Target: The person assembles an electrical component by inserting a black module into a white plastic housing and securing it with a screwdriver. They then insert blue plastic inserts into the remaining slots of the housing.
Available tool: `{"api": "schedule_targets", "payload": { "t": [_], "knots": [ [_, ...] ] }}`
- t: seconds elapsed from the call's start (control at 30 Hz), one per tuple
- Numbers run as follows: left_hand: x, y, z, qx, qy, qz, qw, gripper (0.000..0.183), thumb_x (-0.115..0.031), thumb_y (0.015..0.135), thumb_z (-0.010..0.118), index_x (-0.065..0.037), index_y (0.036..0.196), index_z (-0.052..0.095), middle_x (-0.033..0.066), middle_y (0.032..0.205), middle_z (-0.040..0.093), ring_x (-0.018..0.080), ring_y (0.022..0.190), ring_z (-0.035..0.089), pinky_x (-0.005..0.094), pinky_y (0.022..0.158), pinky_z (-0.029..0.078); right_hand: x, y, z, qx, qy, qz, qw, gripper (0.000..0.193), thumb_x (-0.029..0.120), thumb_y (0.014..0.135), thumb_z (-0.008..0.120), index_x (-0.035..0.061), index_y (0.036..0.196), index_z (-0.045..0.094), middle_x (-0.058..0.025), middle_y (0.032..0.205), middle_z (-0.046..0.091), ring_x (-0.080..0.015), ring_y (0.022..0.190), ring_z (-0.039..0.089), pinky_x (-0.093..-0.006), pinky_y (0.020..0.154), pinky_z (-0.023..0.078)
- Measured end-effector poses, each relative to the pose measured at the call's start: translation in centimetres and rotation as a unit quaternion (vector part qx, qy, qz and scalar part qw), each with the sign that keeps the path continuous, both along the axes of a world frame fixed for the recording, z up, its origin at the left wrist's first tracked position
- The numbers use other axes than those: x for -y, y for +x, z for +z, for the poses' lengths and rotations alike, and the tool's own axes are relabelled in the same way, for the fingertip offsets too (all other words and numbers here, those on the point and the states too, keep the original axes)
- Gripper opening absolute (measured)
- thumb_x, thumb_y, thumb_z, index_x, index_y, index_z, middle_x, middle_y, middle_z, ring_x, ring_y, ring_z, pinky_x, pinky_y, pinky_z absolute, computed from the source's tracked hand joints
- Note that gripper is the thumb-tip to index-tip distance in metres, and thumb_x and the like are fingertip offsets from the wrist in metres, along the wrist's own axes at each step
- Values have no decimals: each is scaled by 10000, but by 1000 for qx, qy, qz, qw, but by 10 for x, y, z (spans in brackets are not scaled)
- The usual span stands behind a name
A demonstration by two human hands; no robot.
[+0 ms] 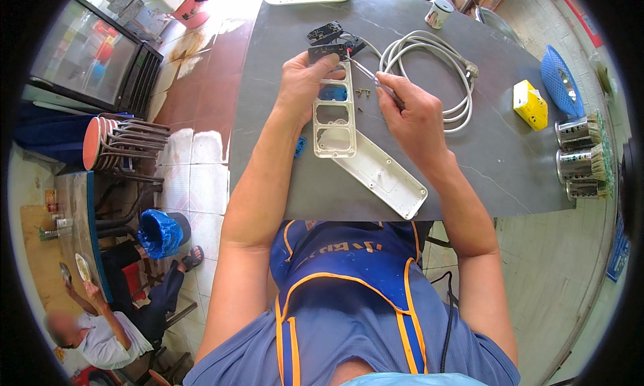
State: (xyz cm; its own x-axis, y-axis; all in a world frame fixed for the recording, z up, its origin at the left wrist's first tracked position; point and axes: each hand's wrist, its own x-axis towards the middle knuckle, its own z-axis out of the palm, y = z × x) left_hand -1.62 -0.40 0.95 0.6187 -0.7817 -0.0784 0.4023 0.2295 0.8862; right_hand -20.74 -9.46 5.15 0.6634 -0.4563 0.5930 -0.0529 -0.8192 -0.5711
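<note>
My left hand [302,80] grips a black socket insert [327,52] of a power strip, thumb on top, near the far end of the white power strip frame [334,150]. In my right hand [412,111] is a screwdriver [364,69], its tip at the insert's wire end; the exact contact is too small to tell. Another black part [325,31] lies just beyond, with wires beside it. A blue piece [333,92] shows in one frame opening. The white back cover [396,178] lies slantwise, partly under the frame. Several small brass screws [363,92] lie between my hands.
A coiled grey cable [457,121] with a plug [471,69] lies beyond my right hand. Farther right are a yellow tissue pack [530,105], a blue basket [558,77] and metal holders [573,164]. A can [438,14] stands far back. A person [114,339] sits at the left.
</note>
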Motion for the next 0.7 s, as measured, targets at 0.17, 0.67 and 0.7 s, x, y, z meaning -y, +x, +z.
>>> {"api": "schedule_targets", "payload": {
  "t": [0.17,0.67,0.7],
  "knots": [
    [0,1,-1,-9,-6,-4,1000,194,-103,955,690,28,1097,668,142,1044,724,210,857,739,339,675,644,0,3,-4,3,7,-4,1000,213,117,886,689,53,1088,713,-153,809,711,-294,644,687,-390,591,530],
    [-2,-3,7,10,9,-10,1000,149,-102,945,700,2,1051,689,118,998,730,200,832,742,317,649,637,26,2,22,-60,94,48,993,191,97,930,680,-9,1080,731,-69,762,676,-110,655,575,-261,584,458],
    [-3,-3,8,11,10,-10,1000,147,-102,945,700,0,1051,690,115,997,730,198,830,742,313,647,636,29,1,26,-71,107,59,990,192,76,944,675,-15,1106,727,-16,766,663,-46,669,519,-224,581,428]
  ]
}}
